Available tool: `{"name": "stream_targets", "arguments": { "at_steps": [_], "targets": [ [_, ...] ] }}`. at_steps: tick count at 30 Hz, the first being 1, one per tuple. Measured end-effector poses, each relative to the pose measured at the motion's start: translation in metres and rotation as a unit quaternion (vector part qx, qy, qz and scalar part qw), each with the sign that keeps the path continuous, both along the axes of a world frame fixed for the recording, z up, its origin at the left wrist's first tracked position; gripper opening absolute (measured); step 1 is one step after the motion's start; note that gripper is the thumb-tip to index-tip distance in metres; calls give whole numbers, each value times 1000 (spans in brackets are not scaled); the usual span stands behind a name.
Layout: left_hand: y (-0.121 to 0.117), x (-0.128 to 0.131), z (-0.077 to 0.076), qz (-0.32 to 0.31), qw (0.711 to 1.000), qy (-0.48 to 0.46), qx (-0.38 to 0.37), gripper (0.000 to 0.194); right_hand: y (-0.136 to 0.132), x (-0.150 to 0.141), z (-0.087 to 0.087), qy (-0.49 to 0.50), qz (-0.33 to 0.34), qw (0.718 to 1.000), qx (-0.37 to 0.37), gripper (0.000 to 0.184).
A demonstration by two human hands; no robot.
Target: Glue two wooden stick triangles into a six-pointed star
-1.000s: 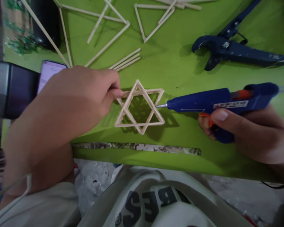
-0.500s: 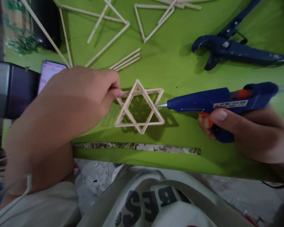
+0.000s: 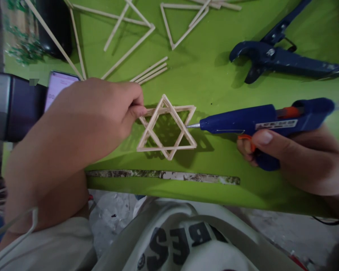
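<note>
A six-pointed star of thin wooden sticks (image 3: 166, 148) is raised over the green table, its shadow beneath it. My left hand (image 3: 101, 109) pinches the star's upper left point between thumb and finger. In my right hand (image 3: 305, 158) is a blue glue gun (image 3: 237, 118), gripped by its handle with fingers at the orange trigger. The gun's metal tip meets the star's right side, where two sticks cross. Whether glue is coming out is too small to tell.
Three loose sticks (image 3: 152, 71) lie beyond my left hand, with stick triangles (image 3: 183, 34) farther back. A dark blue cutter (image 3: 282, 60) rests at the back right. Along the near table edge lies a mottled flat strip (image 3: 164, 175). A phone (image 3: 60, 86) is at left.
</note>
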State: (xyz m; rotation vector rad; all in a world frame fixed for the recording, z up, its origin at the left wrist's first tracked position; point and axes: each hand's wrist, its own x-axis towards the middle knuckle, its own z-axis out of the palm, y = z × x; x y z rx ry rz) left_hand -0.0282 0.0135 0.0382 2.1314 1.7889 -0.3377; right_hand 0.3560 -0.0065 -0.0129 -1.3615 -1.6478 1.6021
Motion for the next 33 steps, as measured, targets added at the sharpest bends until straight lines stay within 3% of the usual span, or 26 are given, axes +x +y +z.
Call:
{"name": "stream_targets", "arguments": {
  "at_steps": [11, 19, 33],
  "targets": [
    [0, -1, 0, -39, 998, 36, 35, 46, 2, -3, 0, -7, 5, 1000, 13, 66],
    [0, 0, 0, -32, 998, 48, 36, 48, 0, -5, 2, -8, -14, 1000, 8, 68],
    [2, 0, 0, -45, 998, 40, 37, 40, 2, -7, 4, -8, -24, 1000, 8, 68]
  ]
}}
